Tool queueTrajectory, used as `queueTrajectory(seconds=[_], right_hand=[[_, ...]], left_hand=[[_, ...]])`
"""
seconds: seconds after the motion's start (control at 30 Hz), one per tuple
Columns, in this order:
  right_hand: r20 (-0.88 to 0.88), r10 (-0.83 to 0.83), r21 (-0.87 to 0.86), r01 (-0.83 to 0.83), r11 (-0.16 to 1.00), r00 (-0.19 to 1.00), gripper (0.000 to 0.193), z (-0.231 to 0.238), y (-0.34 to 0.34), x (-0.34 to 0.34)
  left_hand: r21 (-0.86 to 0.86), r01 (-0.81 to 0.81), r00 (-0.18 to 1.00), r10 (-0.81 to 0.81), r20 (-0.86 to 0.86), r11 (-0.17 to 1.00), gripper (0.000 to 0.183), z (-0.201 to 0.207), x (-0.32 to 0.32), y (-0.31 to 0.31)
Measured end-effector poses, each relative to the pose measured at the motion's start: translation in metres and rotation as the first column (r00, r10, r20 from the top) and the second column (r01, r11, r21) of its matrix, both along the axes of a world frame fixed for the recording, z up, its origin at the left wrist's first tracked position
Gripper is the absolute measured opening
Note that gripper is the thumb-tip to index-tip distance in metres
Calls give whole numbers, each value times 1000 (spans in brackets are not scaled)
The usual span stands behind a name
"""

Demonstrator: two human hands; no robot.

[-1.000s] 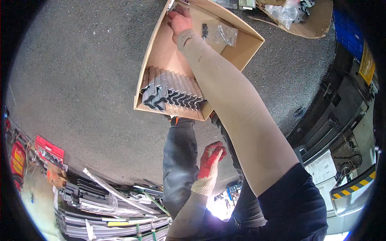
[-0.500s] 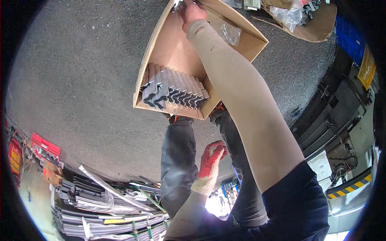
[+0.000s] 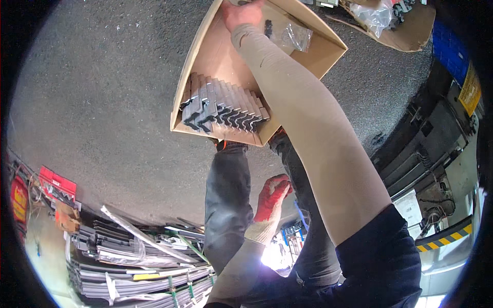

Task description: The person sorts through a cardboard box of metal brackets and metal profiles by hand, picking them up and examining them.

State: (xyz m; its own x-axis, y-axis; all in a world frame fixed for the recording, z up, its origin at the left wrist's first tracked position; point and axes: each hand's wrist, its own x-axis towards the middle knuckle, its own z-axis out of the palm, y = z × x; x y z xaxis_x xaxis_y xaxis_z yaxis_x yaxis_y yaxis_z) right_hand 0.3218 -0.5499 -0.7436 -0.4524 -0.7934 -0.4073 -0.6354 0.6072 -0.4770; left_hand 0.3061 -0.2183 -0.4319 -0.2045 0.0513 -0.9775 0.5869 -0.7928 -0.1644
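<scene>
- You're facing an open brown cardboard box point(image 3: 218, 59) just beyond your legs point(image 3: 228, 190); its far edge is running out of view.
- Grey brackets point(image 3: 226, 105), stepped and dark-ended, are filling its near end.
- Bare right hand point(image 3: 244, 14) is sitting at the far end; cannot tell whether it's gripping anything.
- Gloved left hand point(image 3: 272, 199) is hanging well apart, fingers curled, contents hidden.
- Grey floor point(image 3: 102, 102) is stretching wide leftward.

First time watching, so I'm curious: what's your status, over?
Right grip at far end of cardboard box, partly out of frame. Left grip gloved, curled, outside box. Grey angled parts packed at near end. Plastic bag inside, apparently not blocking.
</scene>
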Motion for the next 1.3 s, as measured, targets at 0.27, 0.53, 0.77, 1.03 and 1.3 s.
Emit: queueTrajectory(seconds=[0.27, 0.53, 0.77, 1.03, 1.3], right_hand=[[78, 147, 107, -155, 982, 986, 46, 22, -10, -1], [-18, 259, -108, -259, 960, 966, 25, 6, 11, 1], [111, 97, -182, -75, 980, 989, 27, -9, 12, 15], [213, 147, -126, -122, 985, 966, 38, -20, 16, 2], [743, -235, -13, 364, 931, 626, 50, -19, 2, -16]], left_hand=[[7, 2, 1000, -2, -19, 1000, 38, 1, 1, -10], [40, 16, 1000, -16, -13, 999, 32, 3, 1, -17], [-45, 15, 1000, -16, -17, 999, 33, 9, 4, -34], [10, 72, 997, -72, -18, 997, 31, 5, 2, -33], [5, 20, 1000, -20, -21, 1000, 31, 3, -1, -23]])
